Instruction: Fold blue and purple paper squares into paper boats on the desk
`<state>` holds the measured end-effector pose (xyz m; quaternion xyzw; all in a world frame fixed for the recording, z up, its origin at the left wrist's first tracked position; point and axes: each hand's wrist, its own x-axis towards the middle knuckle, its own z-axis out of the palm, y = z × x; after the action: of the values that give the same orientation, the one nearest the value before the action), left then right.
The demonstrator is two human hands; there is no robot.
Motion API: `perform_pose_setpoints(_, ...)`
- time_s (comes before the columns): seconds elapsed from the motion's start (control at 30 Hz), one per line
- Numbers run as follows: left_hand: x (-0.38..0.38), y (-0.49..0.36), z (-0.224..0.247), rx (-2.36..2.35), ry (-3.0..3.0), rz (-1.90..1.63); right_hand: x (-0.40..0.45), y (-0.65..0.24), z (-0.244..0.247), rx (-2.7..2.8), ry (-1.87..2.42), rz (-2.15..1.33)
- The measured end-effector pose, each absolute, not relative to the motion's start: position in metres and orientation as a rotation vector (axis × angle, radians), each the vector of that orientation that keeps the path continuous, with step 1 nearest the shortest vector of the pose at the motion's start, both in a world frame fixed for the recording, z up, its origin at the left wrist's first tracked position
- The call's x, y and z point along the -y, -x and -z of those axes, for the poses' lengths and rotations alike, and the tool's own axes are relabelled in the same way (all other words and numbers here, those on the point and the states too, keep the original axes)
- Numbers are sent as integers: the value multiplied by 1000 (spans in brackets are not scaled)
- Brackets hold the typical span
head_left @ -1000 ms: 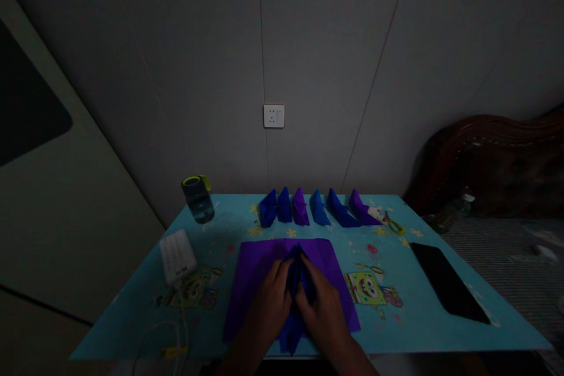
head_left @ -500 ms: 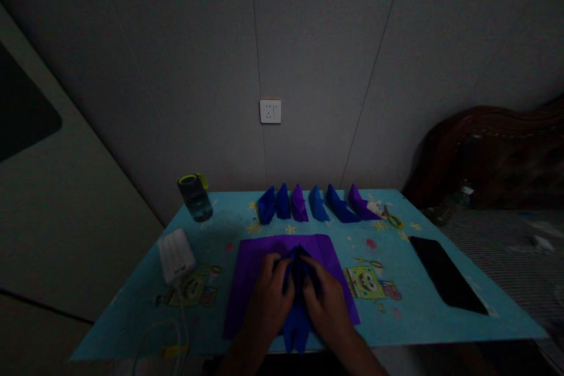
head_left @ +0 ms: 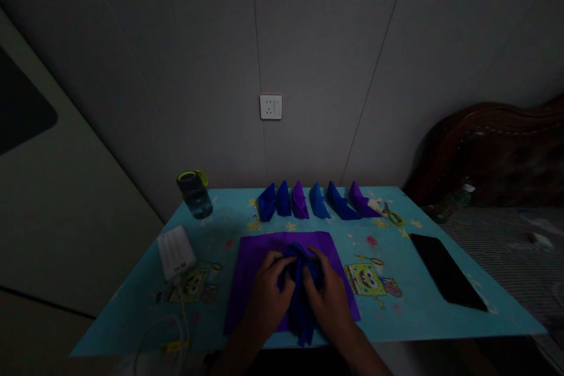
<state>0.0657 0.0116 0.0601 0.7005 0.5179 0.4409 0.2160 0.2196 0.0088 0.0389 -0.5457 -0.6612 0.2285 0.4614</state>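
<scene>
Between my two hands is a piece of folded blue paper (head_left: 301, 305), its pointed lower end hanging toward the table's front edge. My left hand (head_left: 271, 288) grips its left side, thumb near the middle crease. On the other side my right hand (head_left: 326, 291) pinches it, with the thumb inside and fingers behind. Parts of the folds are hidden by the fingers. Underneath lies a flat sheet of purple paper (head_left: 247, 264). Behind it stands a row of several folded paper boats, blue and purple, among them a purple boat (head_left: 300, 201) and a light blue boat (head_left: 318, 202).
A water bottle (head_left: 195, 195) and a white power bank (head_left: 177, 253) with a cable stand at left. Scissors (head_left: 395, 219) with yellow handles lie at back right, and a black tablet-like slab (head_left: 446, 270) at right. The patterned blue tablecloth (head_left: 379, 323) covers the table.
The blue paper's shape has shifted: its upper part has spread and its lower points have drawn closer together. Both hands keep hold of it and have turned slightly.
</scene>
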Motion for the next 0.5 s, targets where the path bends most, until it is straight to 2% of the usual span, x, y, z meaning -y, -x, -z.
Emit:
perform_pose_setpoints(0.17, -5, -66, -60, -1378, -1986, -1099, -12, -223, -45, 1588, 1328, -664)
perform_pose_setpoints(0.5, -5, -62, -51, -1411, -2091, -1184, -5, -217, -60, 1477, 1229, -933)
